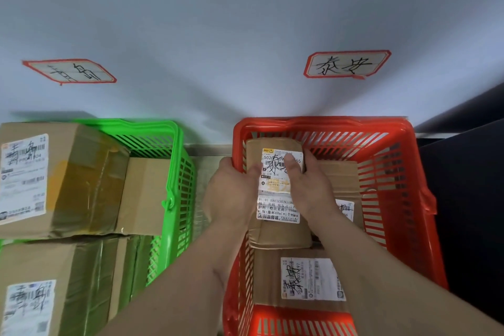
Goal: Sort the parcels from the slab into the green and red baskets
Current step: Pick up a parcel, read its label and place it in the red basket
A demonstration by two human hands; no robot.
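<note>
Labelled parcel (275, 229) in both hands' grip, seemingly inside red basket (387, 144).

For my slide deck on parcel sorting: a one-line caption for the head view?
Both hands, left hand and right hand, hold a labelled parcel over the red basket, beside the green basket.

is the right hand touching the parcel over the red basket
Touching. The head view shows the right hand lying on the parcel, its thumb across the white label, with the left hand gripping the other side, above the red basket.
</note>
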